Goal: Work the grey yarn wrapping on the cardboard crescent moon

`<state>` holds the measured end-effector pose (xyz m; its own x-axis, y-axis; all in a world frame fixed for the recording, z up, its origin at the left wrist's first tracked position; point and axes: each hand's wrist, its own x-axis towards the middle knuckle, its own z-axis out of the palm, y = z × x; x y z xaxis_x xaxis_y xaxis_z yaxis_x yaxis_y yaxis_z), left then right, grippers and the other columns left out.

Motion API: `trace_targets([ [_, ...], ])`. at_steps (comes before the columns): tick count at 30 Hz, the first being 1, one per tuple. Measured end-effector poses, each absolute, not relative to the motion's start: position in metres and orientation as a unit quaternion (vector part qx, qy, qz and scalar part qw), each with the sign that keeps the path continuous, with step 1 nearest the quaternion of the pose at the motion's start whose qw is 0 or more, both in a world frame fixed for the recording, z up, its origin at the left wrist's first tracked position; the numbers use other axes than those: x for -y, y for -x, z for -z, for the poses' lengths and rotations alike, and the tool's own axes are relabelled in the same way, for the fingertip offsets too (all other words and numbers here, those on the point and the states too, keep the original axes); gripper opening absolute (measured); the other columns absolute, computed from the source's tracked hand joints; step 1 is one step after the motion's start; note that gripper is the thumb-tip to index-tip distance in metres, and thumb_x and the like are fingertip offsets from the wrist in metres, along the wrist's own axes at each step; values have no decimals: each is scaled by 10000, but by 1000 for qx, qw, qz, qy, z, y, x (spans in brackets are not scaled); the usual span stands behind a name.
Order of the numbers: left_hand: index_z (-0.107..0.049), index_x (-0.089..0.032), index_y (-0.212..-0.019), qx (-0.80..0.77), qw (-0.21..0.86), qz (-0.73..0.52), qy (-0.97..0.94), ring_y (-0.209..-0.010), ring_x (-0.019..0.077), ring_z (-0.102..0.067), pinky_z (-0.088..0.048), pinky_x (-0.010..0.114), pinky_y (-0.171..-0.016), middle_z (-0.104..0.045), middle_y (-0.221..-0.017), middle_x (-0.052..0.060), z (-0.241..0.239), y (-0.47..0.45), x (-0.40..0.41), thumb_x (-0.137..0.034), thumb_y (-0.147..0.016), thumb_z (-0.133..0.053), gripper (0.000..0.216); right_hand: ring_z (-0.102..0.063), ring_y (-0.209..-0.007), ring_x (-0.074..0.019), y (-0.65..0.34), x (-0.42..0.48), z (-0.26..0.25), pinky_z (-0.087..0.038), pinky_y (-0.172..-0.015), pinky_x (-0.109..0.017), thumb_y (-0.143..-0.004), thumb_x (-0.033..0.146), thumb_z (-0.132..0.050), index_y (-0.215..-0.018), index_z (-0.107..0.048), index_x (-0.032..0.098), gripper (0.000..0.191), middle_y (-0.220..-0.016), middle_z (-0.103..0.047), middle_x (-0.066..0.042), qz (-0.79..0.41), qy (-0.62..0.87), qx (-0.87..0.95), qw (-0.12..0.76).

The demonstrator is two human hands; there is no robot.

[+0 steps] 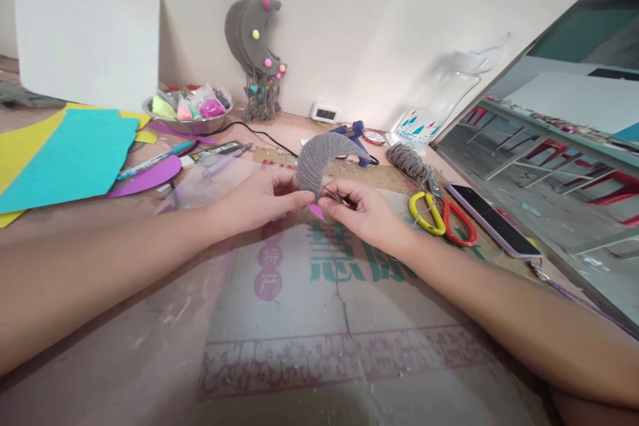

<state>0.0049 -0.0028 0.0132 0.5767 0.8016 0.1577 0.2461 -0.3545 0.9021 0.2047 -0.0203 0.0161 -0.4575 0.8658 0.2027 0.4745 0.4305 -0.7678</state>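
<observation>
A crescent moon shape (319, 161) wound with grey yarn is held up above the table. My left hand (272, 198) pinches its lower end from the left, thumb in front. A purple tip (316, 212) sticks out below the yarn. My right hand (367, 210) is closed right beside that end, its fingers around a thin dark metal tool (340, 198). Exactly what kind of tool it is, I cannot make out. Whether the right fingertips also grip the crescent is unclear.
Yellow-and-red-handled scissors (446, 218), a grey yarn bundle (407, 161) and a phone (492, 218) lie right. Behind are a blue glue gun (355, 134), a plastic jug (429, 106) and a bowl (192, 121). Coloured sheets (70, 156) lie left; a decorated moon hanging (254, 36) is against the wall.
</observation>
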Motion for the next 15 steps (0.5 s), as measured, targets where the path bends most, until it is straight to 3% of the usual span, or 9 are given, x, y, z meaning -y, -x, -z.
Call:
trace_targets([
  [15, -567, -155, -796, -338, 429, -279, -790, -569, 83, -438, -350, 204, -518, -473, -647, -41, -14, -4, 5, -343, -841, -553, 194, -394, -587, -84, -204, 19, -14, -321, -542, -216, -844, 283, -521, -739, -549, 166, 160, -655, -460, 28, -317, 416, 794, 309],
])
